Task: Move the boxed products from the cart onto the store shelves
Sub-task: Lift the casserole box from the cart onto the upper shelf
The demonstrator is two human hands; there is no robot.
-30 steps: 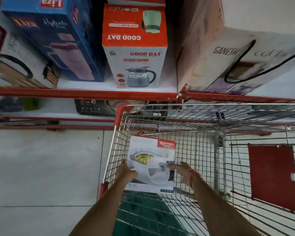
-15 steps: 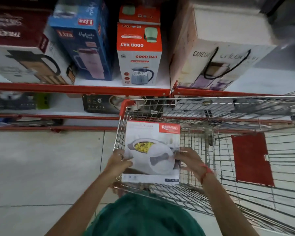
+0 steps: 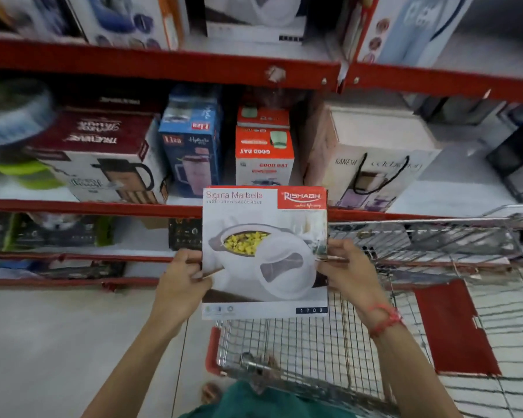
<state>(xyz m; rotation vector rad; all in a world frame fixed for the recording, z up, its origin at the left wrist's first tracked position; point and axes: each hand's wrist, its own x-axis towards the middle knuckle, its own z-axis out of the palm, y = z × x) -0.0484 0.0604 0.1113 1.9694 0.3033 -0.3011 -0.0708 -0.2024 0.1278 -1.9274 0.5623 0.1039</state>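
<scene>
I hold a white casserole box point(image 3: 264, 251) with a red Rishabh label between both hands, above the near left corner of the wire cart point(image 3: 329, 336). My left hand point(image 3: 181, 279) grips its left edge and my right hand point(image 3: 347, 271) grips its right edge. The box faces me, upright, in front of the red-edged shelf point(image 3: 103, 206). The part of the cart basket that I can see holds no boxes.
On the shelf behind stand a maroon flask box point(image 3: 103, 155), a blue Liza box point(image 3: 194, 146), an orange Good Day box point(image 3: 264, 155) and a large Ganesh box point(image 3: 372, 158). More boxes fill the shelf above point(image 3: 163, 61). White floor point(image 3: 58, 342) lies to the left.
Both hands have lifted the casserole box up out of the cart to shelf height. The view has tilted upward, and an upper shelf now shows.
</scene>
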